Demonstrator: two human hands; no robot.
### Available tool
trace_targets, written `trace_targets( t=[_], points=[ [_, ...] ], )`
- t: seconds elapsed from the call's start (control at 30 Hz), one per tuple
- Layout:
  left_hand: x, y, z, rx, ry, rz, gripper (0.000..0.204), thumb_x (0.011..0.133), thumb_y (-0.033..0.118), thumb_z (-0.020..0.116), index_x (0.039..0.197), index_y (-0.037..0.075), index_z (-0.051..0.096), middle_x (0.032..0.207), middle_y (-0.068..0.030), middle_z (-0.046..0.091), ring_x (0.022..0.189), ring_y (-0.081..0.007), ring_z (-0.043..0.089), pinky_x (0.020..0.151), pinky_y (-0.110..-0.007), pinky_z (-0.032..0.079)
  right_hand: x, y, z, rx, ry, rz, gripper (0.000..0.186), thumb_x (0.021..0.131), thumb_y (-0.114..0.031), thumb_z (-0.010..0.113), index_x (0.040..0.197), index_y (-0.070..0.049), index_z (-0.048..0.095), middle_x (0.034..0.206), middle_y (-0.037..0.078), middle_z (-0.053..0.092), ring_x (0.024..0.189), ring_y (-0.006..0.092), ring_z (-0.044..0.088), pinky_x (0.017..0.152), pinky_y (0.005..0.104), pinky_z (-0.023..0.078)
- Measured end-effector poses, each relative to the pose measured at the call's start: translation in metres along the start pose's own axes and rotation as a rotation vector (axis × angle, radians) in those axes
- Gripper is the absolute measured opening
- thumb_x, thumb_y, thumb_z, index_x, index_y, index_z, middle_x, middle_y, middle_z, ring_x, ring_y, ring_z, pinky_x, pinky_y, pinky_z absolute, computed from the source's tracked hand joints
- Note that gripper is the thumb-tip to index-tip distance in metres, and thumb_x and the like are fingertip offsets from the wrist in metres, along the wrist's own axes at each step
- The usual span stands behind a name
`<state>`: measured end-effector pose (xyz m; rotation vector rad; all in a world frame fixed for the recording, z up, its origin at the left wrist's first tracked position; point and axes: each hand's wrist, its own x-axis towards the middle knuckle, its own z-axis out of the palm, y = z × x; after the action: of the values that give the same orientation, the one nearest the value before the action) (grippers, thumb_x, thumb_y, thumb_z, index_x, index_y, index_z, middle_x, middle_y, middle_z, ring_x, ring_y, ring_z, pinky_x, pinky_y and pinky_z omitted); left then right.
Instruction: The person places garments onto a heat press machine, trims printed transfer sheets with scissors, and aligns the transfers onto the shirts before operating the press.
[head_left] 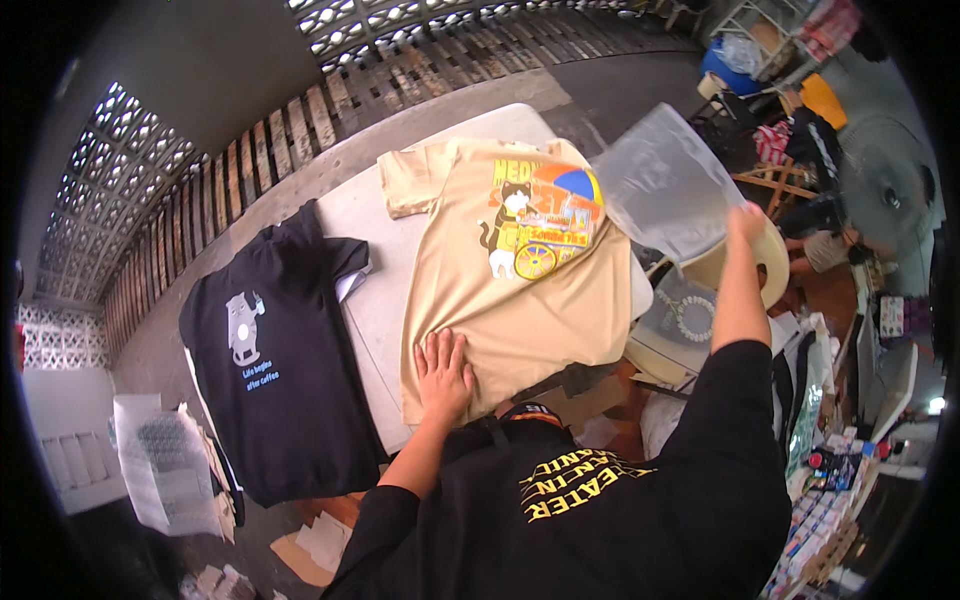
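Note:
A tan T-shirt [460, 290] with a bright cat-and-cart print lies spread on a white table [378, 330]. My left hand [443, 378] rests flat near its lower left corner, fingers spread on the cloth. Off the table's right side, my right hand [742, 222] grips the edge of a translucent plastic sheet [668, 180]. The sheet's left edge overlaps the shirt's right sleeve area, and whether it touches the cloth I cannot tell. Left of the tan shirt, a black T-shirt [310, 400] with a small grey animal print lies over the table's left end.
A pale plastic chair [768, 265] stands right of the table, with a clear bag and a beaded loop near it. Farther right are a standing fan [890, 185] and a cluttered shelf. Bubble wrap [165, 465] hangs at the left, and cardboard [310, 548] lies on the floor.

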<state>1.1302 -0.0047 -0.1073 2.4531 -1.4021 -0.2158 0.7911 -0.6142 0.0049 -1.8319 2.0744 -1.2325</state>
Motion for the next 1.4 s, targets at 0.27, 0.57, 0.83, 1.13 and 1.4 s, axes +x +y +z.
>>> trace_targets(
  t=[0.27, 0.57, 0.83, 1.13, 1.4],
  points=[
    [0.021, -0.013, -0.014, -0.055, -0.043, -0.044, 0.05, 0.083, 0.027, 0.063, 0.131, 0.012, 0.055, 0.126, -0.0141, 0.055, 0.123, -0.0355, 0.045, 0.108, -0.052, 0.029, -0.239, 0.216, -0.317, 0.394, 0.129, 0.554, 0.029, 0.084, -0.006, 0.057, 0.113, -0.002, 0.059, 0.09, 0.016, 0.068, 0.071, 0.026, 0.068, 0.062, 0.0391, 0.057],
    [0.079, -0.055, 0.006, 0.065, -0.142, 0.438, 0.021, 0.088, 0.01, 0.055, 0.107, 0.002, 0.059, 0.104, -0.018, 0.061, 0.099, -0.0407, 0.056, 0.083, -0.05, 0.044, -0.65, 0.265, -0.404, 0.953, 0.717, 1.28, 0.015, 0.091, 0.001, 0.054, 0.106, 0.0, 0.055, 0.099, 0.016, 0.063, 0.085, 0.028, 0.066, 0.07, 0.0375, 0.059],
    [0.069, -0.03, 0.026, 0.227, -0.017, 0.216, 0.023, 0.092, 0.011, 0.051, 0.111, -0.002, 0.055, 0.107, -0.0256, 0.058, 0.104, -0.0416, 0.055, 0.087, -0.052, 0.044, -0.605, 0.283, -0.455, 0.899, 0.482, 1.175, 0.01, 0.09, 0.002, 0.058, 0.098, -0.003, 0.055, 0.092, 0.009, 0.063, 0.078, 0.0197, 0.065, 0.063, 0.0324, 0.058],
    [0.045, 0.013, 0.018, 0.235, -0.322, -0.154, 0.03, 0.09, 0.011, 0.043, 0.112, -0.01, 0.047, 0.109, -0.0346, 0.059, 0.105, -0.0487, 0.058, 0.089, -0.055, 0.044, -0.501, 0.369, -0.554, 0.75, 1.169, 1.18, 0.016, 0.085, 0.005, 0.054, 0.101, 0.005, 0.053, 0.097, 0.018, 0.06, 0.075, 0.0255, 0.065, 0.07, 0.0378, 0.062],
    [0.032, -0.048, 0.024, 0.093, -0.431, -0.101, 0.037, 0.089, 0.019, 0.051, 0.104, -0.014, 0.054, 0.106, -0.0354, 0.06, 0.104, -0.0489, 0.057, 0.089, -0.052, 0.045, -0.431, 0.458, -0.459, 0.327, 0.543, 1.41, 0.038, 0.079, -0.011, 0.063, 0.114, 0.005, 0.057, 0.111, 0.022, 0.062, 0.086, 0.0323, 0.068, 0.069, 0.041, 0.06]
  ],
)
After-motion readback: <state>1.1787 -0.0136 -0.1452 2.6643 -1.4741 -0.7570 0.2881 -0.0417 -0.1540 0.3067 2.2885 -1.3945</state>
